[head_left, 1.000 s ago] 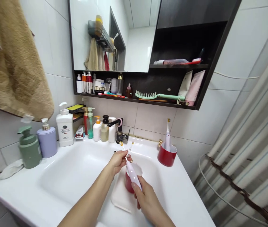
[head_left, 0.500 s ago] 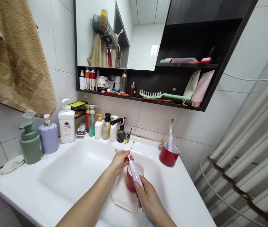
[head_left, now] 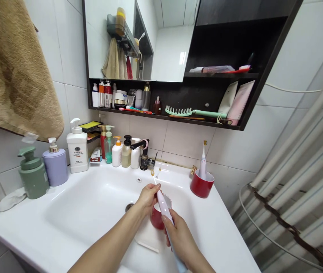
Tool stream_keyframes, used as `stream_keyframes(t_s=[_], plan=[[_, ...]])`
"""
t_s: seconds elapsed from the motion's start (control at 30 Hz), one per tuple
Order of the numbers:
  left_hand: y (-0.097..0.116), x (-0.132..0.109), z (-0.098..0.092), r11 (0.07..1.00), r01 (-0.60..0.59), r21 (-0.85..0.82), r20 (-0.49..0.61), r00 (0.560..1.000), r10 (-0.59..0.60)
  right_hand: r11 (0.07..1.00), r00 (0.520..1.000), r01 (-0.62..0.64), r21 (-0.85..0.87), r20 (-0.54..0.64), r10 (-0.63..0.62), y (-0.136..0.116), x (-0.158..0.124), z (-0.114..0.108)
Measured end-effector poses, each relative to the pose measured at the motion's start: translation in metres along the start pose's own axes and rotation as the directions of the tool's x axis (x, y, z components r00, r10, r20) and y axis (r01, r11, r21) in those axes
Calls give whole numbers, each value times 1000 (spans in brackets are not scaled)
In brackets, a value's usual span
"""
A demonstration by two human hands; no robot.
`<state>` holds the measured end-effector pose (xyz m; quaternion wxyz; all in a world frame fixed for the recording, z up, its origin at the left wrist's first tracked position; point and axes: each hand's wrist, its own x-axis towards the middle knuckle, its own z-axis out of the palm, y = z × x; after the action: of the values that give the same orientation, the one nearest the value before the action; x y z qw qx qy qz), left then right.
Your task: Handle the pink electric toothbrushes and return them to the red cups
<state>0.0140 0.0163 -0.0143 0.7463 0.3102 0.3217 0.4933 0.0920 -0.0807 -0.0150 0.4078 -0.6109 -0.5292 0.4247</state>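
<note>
Since a second ago the left hand [head_left: 147,195] is sitting closer to the handle and the electric toothbrush [head_left: 163,203] is standing steeper, while the drain [head_left: 129,207] is now showing beside the wrist. That left hand is pinching the thin neck of the brush just under its head, and the right hand [head_left: 180,239] is closing round the lower handle. Both hands are thus gripping the one brush over the basin [head_left: 93,204], directly above a red cup [head_left: 156,222]. Whether that cup is resting on the white mat [head_left: 147,240] or being held by hidden fingers I cannot tell. What is looking risky to me: the two hands are working against each other on a slim, possibly wet shaft, so a slip could be sending the head piece down towards the open drain, or tipping the cup over into the basin. A wide swing of the right hand is also endangering the second red cup [head_left: 201,185], which is standing near the back of the worktop [head_left: 226,235] with a second toothbrush [head_left: 202,163] upright in it. Counting what is showing: two red cups and two electric toothbrushes. Three big pump bottles are standing at the left, namely the green bottle [head_left: 33,178], the lavender bottle [head_left: 55,165] and the white bottle [head_left: 77,148]. Five smaller bottles [head_left: 118,153] are crowding beside the one black tap [head_left: 142,151]. One green comb [head_left: 191,112] is lying on the shelf [head_left: 161,116], and one tan towel [head_left: 19,76] is hanging at the left.
</note>
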Motion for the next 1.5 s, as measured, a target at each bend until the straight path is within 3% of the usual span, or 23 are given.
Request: stream_keyframes(t_s=[0.2,0.33,0.53,0.7,0.77,0.83,0.9,0.97,1.07,1.2,1.27,1.37,1.5], plan=[[1,-2,3,1000,-3,-31,79,997,6,996,1000,7,88,2,-7,-5,-3,2],[6,-9,9,1000,31,-3,97,995,-30,977,997,-68,204,56,57,-5,-4,4],[10,-14,15,997,-22,76,62,998,17,987,994,103,124,-50,-98,-1,-1,5],[13,-18,15,999,19,27,135,991,-22,869,982,-147,471,177,71,-12,-11,9],[18,-20,16,999,13,30,170,985,-18,856,980,-136,499,197,41,-16,-11,9],[23,-20,14,995,-42,85,168,985,27,896,993,-22,443,112,-30,-20,-4,8],[27,-18,8,967,-143,212,115,986,121,941,992,122,315,-69,-106,-24,12,4],[26,-16,-1,875,-247,416,79,969,235,965,948,216,148,-268,-171,-27,33,0],[18,-17,-15,582,-348,735,201,931,304,975,917,214,63,-356,-178,-26,66,-5],[3,-27,-23,85,-424,902,404,896,185,987,904,138,-82,-396,-159,-11,89,-4],[-3,-30,-22,-71,-441,895,446,890,93,982,900,105,-155,-404,-160,0,91,-2],[-9,-28,-19,-169,-443,880,456,889,44,970,904,70,-234,-397,-161,13,88,1],[-11,-19,-16,-166,-463,871,480,874,78,954,909,48,-296,-383,-165,17,90,-6]])
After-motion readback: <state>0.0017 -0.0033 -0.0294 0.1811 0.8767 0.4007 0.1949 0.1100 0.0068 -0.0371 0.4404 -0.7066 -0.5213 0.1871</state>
